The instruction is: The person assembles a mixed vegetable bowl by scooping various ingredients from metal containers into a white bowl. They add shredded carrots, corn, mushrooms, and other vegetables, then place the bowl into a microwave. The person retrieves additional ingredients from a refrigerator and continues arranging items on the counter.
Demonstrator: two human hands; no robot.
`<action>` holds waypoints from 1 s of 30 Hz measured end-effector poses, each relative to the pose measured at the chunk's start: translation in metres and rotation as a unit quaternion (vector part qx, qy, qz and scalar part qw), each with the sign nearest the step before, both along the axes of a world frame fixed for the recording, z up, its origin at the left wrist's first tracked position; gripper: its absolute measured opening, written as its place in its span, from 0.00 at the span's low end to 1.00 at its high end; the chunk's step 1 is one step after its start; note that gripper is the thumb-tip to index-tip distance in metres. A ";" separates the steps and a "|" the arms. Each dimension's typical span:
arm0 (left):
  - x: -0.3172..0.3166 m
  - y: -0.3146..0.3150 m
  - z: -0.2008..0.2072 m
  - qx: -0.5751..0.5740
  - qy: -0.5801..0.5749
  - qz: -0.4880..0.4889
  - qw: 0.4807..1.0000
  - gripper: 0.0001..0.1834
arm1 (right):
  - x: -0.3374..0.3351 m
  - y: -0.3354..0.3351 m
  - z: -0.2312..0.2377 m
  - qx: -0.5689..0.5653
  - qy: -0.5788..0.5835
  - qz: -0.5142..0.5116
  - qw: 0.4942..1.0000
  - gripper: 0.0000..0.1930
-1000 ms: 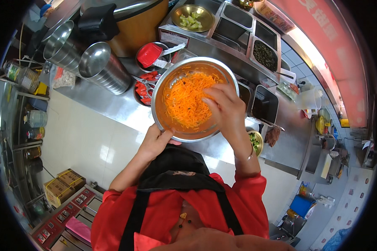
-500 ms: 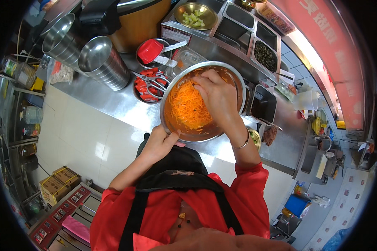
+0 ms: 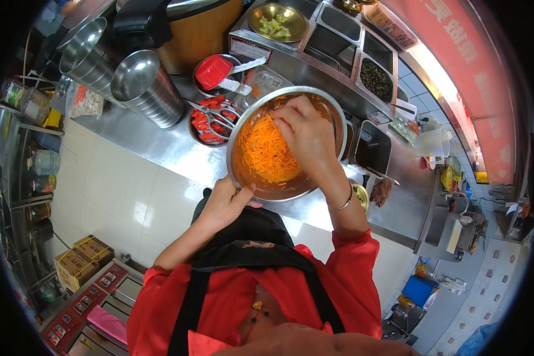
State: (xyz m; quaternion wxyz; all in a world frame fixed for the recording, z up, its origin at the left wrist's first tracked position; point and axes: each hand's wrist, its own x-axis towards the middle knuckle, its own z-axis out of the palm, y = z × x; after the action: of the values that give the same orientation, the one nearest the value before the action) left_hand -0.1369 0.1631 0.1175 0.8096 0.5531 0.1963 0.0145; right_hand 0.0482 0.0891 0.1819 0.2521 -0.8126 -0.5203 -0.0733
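A round steel bowl [image 3: 336, 132] is tilted over the counter's front edge, with a heap of shredded carrot [image 3: 269, 155] inside. My left hand [image 3: 229, 200] grips the bowl's near left rim, thumb on the inside and the other fingers underneath. Inside the bowl, my right hand [image 3: 307, 135] has its fingers curled against the upper right of the heap, pinching some orange shreds; its fingertips are partly hidden. Just left of the bowl lies a pair of scissors [image 3: 218, 118] on a container of red packets [image 3: 203, 132].
Stacked steel cups [image 3: 147, 89] stand on the counter's left part. Behind the bowl are a red scoop [image 3: 212, 72] and a clear plastic tub [image 3: 268, 80]. Steel inset pans [image 3: 338, 24] line the back, with a brass-coloured plate [image 3: 255, 19] of green pieces. A dark-filled pan [image 3: 372, 148] sits at right.
My right hand's fingers have curled and shifted slightly within the shredded carrot. The bowl and my left hand hold their place.
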 end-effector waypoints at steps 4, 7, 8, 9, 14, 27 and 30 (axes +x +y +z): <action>0.001 0.000 0.000 -0.009 -0.023 0.027 0.999 0.15 | 0.007 -0.006 0.002 0.039 0.171 0.013 0.984 0.05; 0.002 0.001 0.000 -0.026 -0.025 0.037 0.999 0.15 | 0.014 -0.007 -0.021 0.152 0.345 0.052 0.925 0.06; 0.003 0.001 0.000 -0.031 -0.025 0.042 0.998 0.15 | 0.015 -0.010 -0.020 0.138 0.416 0.025 0.898 0.06; 0.002 0.001 0.000 -0.035 -0.026 0.049 0.998 0.16 | 0.012 -0.010 -0.011 0.123 0.486 0.000 0.865 0.06; 0.000 0.004 -0.001 -0.060 -0.011 0.051 0.997 0.18 | 0.015 -0.012 -0.005 0.108 0.628 -0.020 0.771 0.08; -0.004 0.001 0.002 -0.075 0.007 0.062 0.995 0.21 | 0.012 -0.013 -0.001 0.116 0.656 -0.016 0.746 0.10; -0.005 0.000 0.003 -0.080 0.003 0.066 0.995 0.21 | 0.012 -0.013 -0.003 0.119 0.655 -0.011 0.746 0.10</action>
State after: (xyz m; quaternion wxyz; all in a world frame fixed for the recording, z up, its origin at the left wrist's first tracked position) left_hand -0.1418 0.1628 0.1205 0.8481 0.4721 0.2352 0.0509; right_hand 0.0602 0.0762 0.1790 0.6248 -0.6303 -0.2054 0.4125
